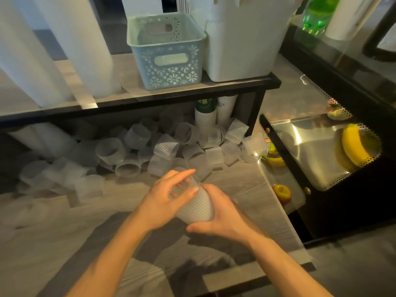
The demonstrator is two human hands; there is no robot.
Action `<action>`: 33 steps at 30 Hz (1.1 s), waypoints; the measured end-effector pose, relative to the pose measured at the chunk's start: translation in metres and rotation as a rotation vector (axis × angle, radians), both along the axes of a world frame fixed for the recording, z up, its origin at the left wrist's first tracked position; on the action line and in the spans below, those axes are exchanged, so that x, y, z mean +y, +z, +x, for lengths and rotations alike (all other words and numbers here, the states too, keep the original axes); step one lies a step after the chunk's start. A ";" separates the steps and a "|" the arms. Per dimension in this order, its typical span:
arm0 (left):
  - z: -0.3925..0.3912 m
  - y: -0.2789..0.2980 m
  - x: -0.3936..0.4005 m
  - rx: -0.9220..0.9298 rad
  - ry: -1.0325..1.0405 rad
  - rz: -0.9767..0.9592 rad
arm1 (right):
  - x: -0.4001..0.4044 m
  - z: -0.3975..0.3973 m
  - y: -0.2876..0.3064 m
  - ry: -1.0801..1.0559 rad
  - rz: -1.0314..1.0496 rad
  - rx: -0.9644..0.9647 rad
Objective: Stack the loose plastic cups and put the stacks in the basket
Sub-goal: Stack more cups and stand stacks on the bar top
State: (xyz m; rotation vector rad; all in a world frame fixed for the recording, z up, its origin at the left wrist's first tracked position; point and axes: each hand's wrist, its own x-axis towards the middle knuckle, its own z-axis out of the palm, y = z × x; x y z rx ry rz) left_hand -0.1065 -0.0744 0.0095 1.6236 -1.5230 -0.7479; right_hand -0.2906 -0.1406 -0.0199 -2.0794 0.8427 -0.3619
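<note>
The left hand [166, 199] and the right hand [222, 215] are both clamped on one short stack of ribbed clear plastic cups [194, 203], held tilted above the wood-grain counter [64, 228]. The left fingers curl over the stack's upper end and the right palm cups its lower end. At twelve o'clock from the hands, a heap of loose ribbed cups [167, 146] lies under a black shelf [150, 97]. On that shelf, farther toward twelve, sits the pale blue lattice basket [167, 67], just beside a white bin [242, 46]. At three o'clock, a banana [353, 144] shows behind a glass display case [310, 146].
</note>
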 end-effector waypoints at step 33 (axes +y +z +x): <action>0.084 -0.012 -0.127 -0.164 0.666 0.505 | 0.010 0.013 -0.021 -0.258 0.082 0.010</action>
